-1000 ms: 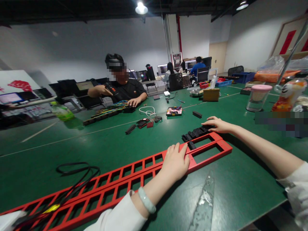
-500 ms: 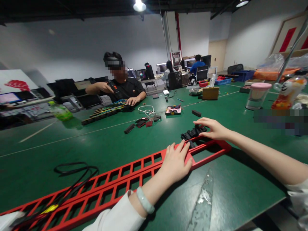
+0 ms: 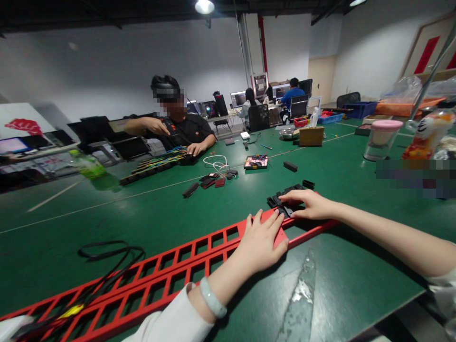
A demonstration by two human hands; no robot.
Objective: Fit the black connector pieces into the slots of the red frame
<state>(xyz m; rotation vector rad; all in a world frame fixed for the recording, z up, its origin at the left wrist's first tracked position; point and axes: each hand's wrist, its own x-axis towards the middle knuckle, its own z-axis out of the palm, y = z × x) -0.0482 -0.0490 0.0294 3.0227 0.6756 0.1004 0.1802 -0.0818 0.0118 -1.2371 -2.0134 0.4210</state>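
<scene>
in the head view, the left hand (image 3: 261, 242) lies palm down on the red frame (image 3: 173, 269), fingers spread and holding nothing, the tips on its solid plate. the frame runs from under those fingers toward the lower left, where a black cable (image 3: 107, 251) crosses it. just right of the left fingertips, the right hand (image 3: 309, 204) curls thumb and fingers about a black block (image 3: 284, 211) at the frame's end section; the fingers partly hide it, so whether they grip it cannot be told. just beyond the right fingertips sits a row of black blocks (image 3: 273, 202), and past the knuckles a lone block (image 3: 308, 184). farther beyond the fingers are an open box (image 3: 255, 162) and a white cable (image 3: 215, 166). well to their right stands a pink-lidded jar (image 3: 382, 140).
</scene>
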